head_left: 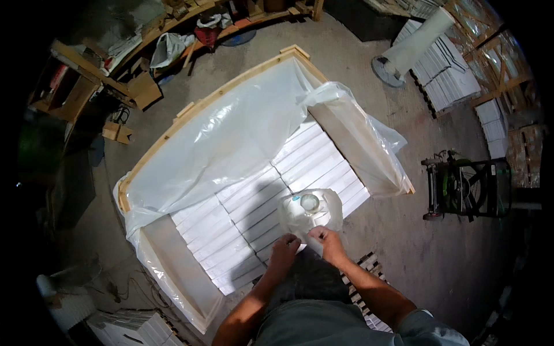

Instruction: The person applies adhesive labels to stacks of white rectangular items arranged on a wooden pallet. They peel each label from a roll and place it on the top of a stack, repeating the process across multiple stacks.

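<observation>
In the head view, both bare hands work near the middle of the frame, close together, with a clear-wrapped bundle point(328, 212) directly ahead of them at 12 o'clock. The right hand point(325, 237) pinches the near edge of that bundle between thumb and bent fingers. The left hand point(284, 244) has its fingers curled beside the same edge, next to a small white scrap point(301, 248); I cannot tell whether they grip anything. A round, glassy-looking piece point(310, 203) shows in the bundle. From the hands, a wooden crate point(166, 138) spreads between 9 and 1 o'clock, its back and sides draped with translucent plastic sheeting point(222, 124), and rows of white packages point(248, 202) line its floor. A tall film-like roll point(424, 41) stands at 1 o'clock, with white stacks point(447, 72) beside it. A black wheeled cart point(470, 187) is between 2 and 3 o'clock, a cardboard box point(144, 91) at 10, and a cluttered wooden shelf point(245, 24) at 11.
</observation>
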{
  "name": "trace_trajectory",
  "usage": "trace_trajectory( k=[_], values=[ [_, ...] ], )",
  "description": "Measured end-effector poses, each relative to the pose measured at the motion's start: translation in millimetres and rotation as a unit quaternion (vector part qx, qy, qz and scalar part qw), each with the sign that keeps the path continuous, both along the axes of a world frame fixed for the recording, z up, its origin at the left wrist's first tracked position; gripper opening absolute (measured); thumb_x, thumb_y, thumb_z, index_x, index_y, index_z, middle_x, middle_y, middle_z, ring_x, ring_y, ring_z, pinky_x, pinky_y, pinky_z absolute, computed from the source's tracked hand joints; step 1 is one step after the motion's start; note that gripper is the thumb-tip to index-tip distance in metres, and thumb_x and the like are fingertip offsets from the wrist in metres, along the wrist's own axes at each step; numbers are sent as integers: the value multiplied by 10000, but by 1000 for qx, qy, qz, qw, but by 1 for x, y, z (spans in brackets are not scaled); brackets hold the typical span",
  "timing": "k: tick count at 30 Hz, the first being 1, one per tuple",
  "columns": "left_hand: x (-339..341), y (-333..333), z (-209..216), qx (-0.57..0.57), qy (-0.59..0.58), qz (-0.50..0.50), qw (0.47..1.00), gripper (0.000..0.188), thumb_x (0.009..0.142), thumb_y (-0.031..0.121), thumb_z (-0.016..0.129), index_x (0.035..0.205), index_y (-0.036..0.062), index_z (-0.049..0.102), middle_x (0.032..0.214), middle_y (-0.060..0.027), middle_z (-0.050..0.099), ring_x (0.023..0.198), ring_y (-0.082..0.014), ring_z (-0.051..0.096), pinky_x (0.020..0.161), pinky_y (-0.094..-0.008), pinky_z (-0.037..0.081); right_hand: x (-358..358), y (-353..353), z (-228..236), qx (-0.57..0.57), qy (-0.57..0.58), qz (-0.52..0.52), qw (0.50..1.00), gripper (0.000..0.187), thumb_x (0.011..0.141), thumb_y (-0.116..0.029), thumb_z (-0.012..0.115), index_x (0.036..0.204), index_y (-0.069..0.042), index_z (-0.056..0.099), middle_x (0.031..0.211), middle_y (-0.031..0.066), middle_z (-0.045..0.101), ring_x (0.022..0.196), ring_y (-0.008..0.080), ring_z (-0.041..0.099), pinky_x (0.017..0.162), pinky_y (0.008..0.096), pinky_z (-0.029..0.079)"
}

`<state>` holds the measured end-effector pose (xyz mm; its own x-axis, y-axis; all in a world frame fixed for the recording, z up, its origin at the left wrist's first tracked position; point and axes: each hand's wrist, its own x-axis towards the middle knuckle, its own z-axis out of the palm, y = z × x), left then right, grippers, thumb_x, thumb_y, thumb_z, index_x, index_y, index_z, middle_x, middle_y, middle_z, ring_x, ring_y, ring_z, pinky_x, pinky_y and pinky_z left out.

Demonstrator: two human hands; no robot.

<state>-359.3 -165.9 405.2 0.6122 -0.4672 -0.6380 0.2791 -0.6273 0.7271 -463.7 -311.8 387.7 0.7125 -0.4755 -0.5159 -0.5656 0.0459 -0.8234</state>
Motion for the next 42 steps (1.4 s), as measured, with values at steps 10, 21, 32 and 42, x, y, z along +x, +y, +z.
trace_trajectory(
  k=[10, 21, 32, 42],
  values=[
    [-17, -39, -159, 144, -95, 26, 985, 336, 841, 310, 568, 921, -3, 659, 908, -238, 674, 873, -393, 645, 811, -471, 476, 4, -99, -27, -246, 25, -188, 950, 204, 940, -191, 575, 859, -6, 605, 696, 57, 599, 633, 134, 546, 590, 317, 462],
    [21, -21, -88, -32, 214, 140, 966, 312, 868, 329, 624, 882, 19, 651, 611, -10, 533, 442, -86, 414, 412, -261, 293, 48, -17, -12, -359, -63, 132, 922, 116, 843, -102, 666, 834, -7, 600, 796, 166, 644, 722, 361, 633, 643, 420, 508],
    [31, 108, -120, 6, 156, 239, 959, 268, 842, 275, 629, 804, 11, 656, 577, -16, 521, 471, -111, 464, 437, -284, 349, 104, 83, -65, 5, 37, -60, 998, 169, 876, -135, 652, 842, 27, 621, 687, 43, 615, 618, 105, 557, 582, 261, 451],
    [128, 176, -261, 75, -5, 204, 976, 388, 843, 352, 611, 847, -30, 682, 806, -185, 681, 743, -297, 639, 718, -408, 473, 182, 157, -231, -34, 115, -54, 991, 308, 791, -264, 681, 829, 40, 658, 678, 82, 626, 663, 145, 575, 641, 295, 463]
  ],
)
